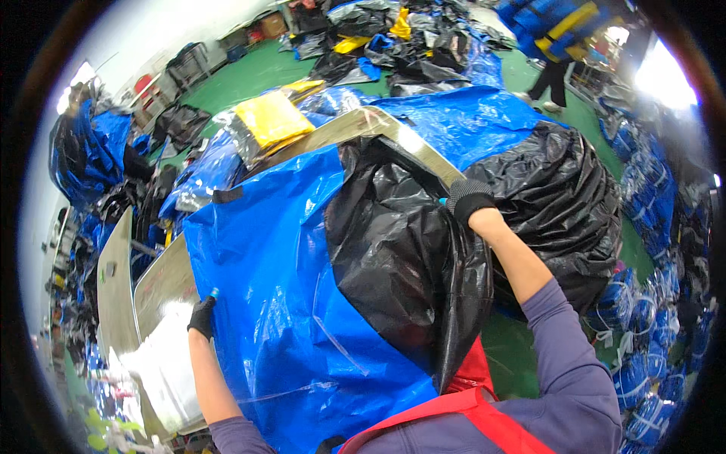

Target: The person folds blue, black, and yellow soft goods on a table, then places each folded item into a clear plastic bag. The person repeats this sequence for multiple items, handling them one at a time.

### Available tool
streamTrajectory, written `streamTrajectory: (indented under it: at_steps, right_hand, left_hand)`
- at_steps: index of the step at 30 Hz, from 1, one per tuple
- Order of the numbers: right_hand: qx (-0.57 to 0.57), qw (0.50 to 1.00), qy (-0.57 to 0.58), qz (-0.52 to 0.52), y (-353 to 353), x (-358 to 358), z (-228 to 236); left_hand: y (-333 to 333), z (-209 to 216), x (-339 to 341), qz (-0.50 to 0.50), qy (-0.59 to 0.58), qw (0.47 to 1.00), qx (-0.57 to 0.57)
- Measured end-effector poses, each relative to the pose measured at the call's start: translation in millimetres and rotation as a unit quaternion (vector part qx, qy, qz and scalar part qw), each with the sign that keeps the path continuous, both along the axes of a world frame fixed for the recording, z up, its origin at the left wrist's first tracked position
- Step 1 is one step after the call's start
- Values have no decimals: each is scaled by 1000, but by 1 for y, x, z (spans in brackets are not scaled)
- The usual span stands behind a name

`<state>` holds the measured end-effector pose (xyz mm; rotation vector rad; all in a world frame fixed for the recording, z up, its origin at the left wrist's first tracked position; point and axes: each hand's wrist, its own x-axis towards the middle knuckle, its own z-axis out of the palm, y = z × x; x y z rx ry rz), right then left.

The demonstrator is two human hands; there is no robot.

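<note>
A large plastic sheet (265, 272), part blue and part black, is spread across the metal-topped table before me. My left hand (202, 316), in a dark glove with bare or light-blue fingertips, pinches its blue left edge. My right hand (469, 200), in a grey-and-black patterned glove, is closed at the far right of the black part (401, 234), which lies bunched and creased. The fingers of that hand are partly hidden. The sheet's near edge hangs down against my red apron (454, 408).
Beyond the table edge (423, 151) lies another blue and black sheet (552, 197), heaped up on the right. A folded yellow sheet (274, 119) rests at the back left. Tied blue bundles (643, 318) line the right side. A person (550, 83) stands on the green floor behind, near more piles.
</note>
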<state>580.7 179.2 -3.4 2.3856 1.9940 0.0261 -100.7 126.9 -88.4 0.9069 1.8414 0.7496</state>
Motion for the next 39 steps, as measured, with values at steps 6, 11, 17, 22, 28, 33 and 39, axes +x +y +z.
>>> streamTrajectory:
  at_steps: [6,11,17,22,28,33,39]
  right_hand:
    - [78,714,695,-23,7,88,-58]
    - [-10,927,366,79,19,92,-33]
    - [213,883,318,271,-6,-2,35]
    - [-36,893,-16,449,-38,-40,12]
    - [-105,908,-83,396,-27,-45,20]
    - [363,840,101,390,33,-122,46]
    - [101,956,89,260,173,-181,67]
  left_hand:
    - [1,-17,-20,105,71,966,227]
    - [-23,-17,-37,175,256,943,119]
    - [-31,-17,1,158,367,903,157]
    - [-30,-16,-21,154,396,902,77]
    - [-35,25,72,78,615,779,94]
    - [-55,47,288,-303,492,729,367]
    - [-85,13,363,-514,334,727,309]
